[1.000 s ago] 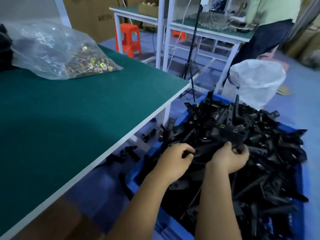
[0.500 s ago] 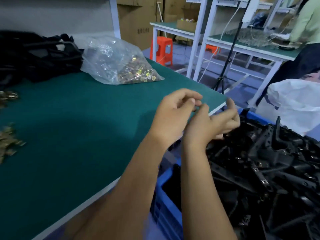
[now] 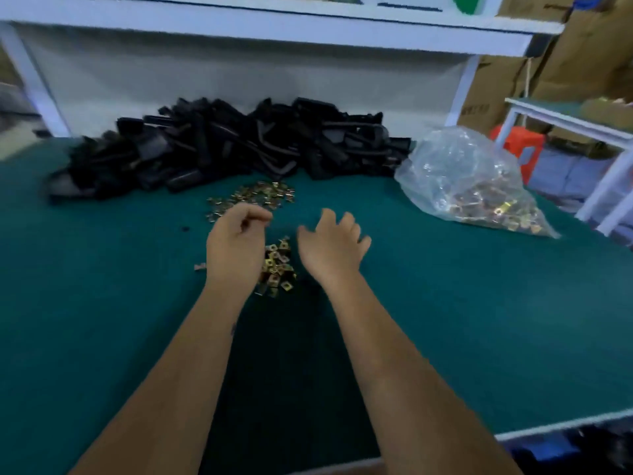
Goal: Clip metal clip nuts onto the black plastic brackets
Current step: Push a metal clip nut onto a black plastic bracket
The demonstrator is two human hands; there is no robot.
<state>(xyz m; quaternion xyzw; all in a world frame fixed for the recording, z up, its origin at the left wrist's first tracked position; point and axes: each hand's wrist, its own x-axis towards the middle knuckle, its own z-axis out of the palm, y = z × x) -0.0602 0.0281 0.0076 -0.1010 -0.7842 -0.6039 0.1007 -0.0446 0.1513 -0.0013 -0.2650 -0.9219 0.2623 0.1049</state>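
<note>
Clip nuts (image 3: 276,265) lie in a small heap on the green worktop (image 3: 445,303) between your wrists, with a second scatter (image 3: 253,197) just beyond. Your left hand (image 3: 236,241) hovers with its fingers curled in; whether they pinch anything I cannot tell. Your right hand (image 3: 332,245) hangs loose, fingers apart. Black brackets (image 3: 222,149) pile up at the back, beside a clear bag (image 3: 466,180) of nuts.

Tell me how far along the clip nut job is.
Done: cannot tell; no finished bracket shows. In hand: nothing visible; the left hand is curled, the right hand open, both over loose clip nuts. Left: a pile of brackets and a bag of nuts.
</note>
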